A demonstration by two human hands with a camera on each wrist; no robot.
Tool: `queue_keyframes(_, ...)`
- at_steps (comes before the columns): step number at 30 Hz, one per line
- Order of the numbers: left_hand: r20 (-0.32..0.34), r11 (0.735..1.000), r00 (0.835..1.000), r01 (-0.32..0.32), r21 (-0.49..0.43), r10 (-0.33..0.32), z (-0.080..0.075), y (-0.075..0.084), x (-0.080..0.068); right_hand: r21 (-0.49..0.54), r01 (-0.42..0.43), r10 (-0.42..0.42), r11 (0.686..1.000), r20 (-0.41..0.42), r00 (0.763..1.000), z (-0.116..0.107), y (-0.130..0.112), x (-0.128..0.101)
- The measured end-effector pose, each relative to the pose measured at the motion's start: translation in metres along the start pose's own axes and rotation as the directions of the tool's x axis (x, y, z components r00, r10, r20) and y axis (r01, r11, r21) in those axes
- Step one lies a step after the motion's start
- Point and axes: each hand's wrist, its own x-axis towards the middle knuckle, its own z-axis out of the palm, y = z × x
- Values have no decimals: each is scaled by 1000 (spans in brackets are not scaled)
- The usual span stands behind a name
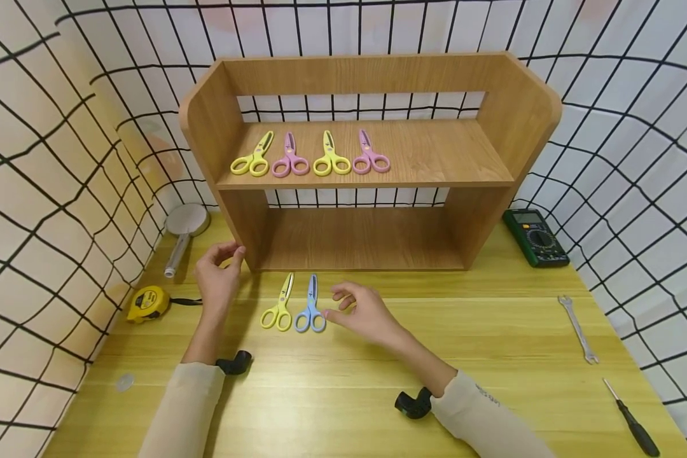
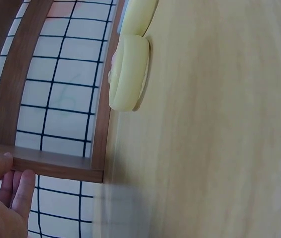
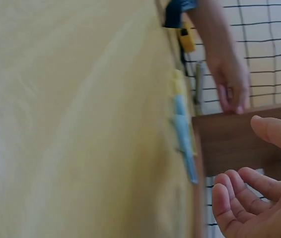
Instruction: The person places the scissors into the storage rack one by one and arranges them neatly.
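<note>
My left hand point(image 1: 219, 273) is at the front lower left edge of a wooden shelf point(image 1: 366, 186), its fingertips resting at the side panel point(image 2: 56, 166). My right hand point(image 1: 366, 312), fingers loosely bent and holding nothing, hovers just right of a pair of blue scissors point(image 1: 313, 305). Left of these lies a pair of yellow scissors point(image 1: 279, 305), both with blades pointing toward the shelf. On the upper board stand in a row yellow scissors point(image 1: 254, 158), pink scissors point(image 1: 289, 159), more yellow scissors point(image 1: 331, 158) and more pink scissors point(image 1: 369, 156).
A shower head point(image 1: 186, 222) and a yellow tape measure point(image 1: 149, 303) lie at the left, with a clear disc point(image 1: 124, 381) nearer me. At the right are a green multimeter point(image 1: 535, 237), a wrench point(image 1: 578, 329) and a screwdriver point(image 1: 632, 420). Black wire grid surrounds the table.
</note>
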Motion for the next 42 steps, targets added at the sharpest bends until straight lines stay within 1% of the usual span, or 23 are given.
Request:
queue_keyframes(4, -2, 1000, 1000, 2, 0, -2, 0, -1, 0, 10, -37, 37, 999, 24, 999, 18, 9, 4)
queue_keyframes(9, 1, 1000, 1000, 3, -6, -3, 0, -2, 1, 2, -64, 64, 998, 35, 997, 30, 17, 8)
queue_keyframes(16, 2, 1000, 1000, -4, -10, 4, -1, -2, 1, -77, -53, 54, 996, 12, 998, 41, 17, 10)
queue_keyframes(21, 2, 1000, 1000, -3, -3, 3, -1, -1, 1, -167, -37, 36, 985, -8, 999, 46, 14, 11)
queue_keyframes(25, 2, 1000, 1000, 5, -1, -5, -1, -1, 1, -224, -42, 35, 974, -36, 999, 49, 10, 10)
queue_keyframes(28, 6, 1000, 1000, 10, -1, -10, -1, -1, 0, -236, -62, 49, 970, -58, 997, 50, 7, 10)
queue_keyframes(31, 7, 1000, 1000, 9, -6, -9, -1, -2, 0, -230, -78, 62, 970, -75, 995, 49, 5, 10)
queue_keyframes(33, 5, 1000, 1000, 4, -12, -4, -1, -2, -1, -195, -92, 78, 976, -77, 994, 48, 4, 9)
queue_keyframes(36, -1, 1000, 1000, -3, -13, 3, -1, -2, -1, -107, -92, 86, 990, -62, 994, 42, 4, 9)
queue_keyframes(39, -6, 1000, 1000, -7, -8, 7, -1, -2, -2, -10, -93, 92, 996, -40, 995, 35, 5, 7)
queue_keyframes(42, -7, 1000, 1000, -12, 1, 12, -1, -1, -2, 42, -79, 80, 996, -39, 996, 27, 5, 2)
